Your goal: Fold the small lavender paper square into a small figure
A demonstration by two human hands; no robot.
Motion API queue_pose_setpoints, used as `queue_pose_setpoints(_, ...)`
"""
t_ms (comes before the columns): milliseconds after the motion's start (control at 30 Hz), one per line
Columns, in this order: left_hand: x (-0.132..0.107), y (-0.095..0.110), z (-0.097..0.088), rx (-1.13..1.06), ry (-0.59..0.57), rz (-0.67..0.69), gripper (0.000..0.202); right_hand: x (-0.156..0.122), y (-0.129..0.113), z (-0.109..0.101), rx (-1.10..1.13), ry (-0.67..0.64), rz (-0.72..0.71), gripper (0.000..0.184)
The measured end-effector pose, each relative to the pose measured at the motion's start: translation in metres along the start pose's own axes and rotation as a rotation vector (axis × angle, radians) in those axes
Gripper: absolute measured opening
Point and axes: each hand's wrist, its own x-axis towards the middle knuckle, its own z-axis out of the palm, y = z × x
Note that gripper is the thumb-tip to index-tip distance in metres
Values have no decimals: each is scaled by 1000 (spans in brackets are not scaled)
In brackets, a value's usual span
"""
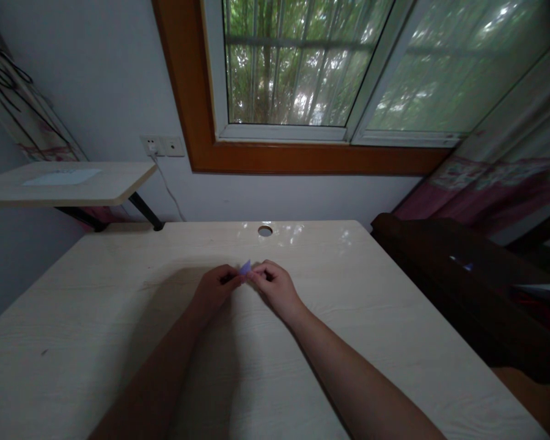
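Note:
My left hand (216,286) and my right hand (275,286) meet over the middle of a pale wooden table (96,318). Both pinch a small purple piece of paper (245,267) between their fingertips, the fingers curled closed round it. Only a small pointed corner of the paper shows above the fingers; the rest is hidden. Both forearms stretch from the near edge of the table towards the hands.
A round cable hole (265,230) sits near the table's far edge. A raised shelf (64,183) stands at the far left below a wall socket (162,145) with a cable. A window (297,67) is ahead, dark furniture (462,287) and a curtain (499,177) to the right.

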Motion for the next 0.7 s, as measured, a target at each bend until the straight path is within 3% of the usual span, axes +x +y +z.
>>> queue_pose_setpoints(267,2,-1,1,-131,27,23,23,1,-1,1,22,-18,32,18)
queue_pose_setpoints(467,2,3,0,-105,37,14,20,1,-5,3,240,6,183,27)
queue_pose_setpoints(700,1,1,1,-105,20,-13,20,2,-6,1,227,-30,177,25)
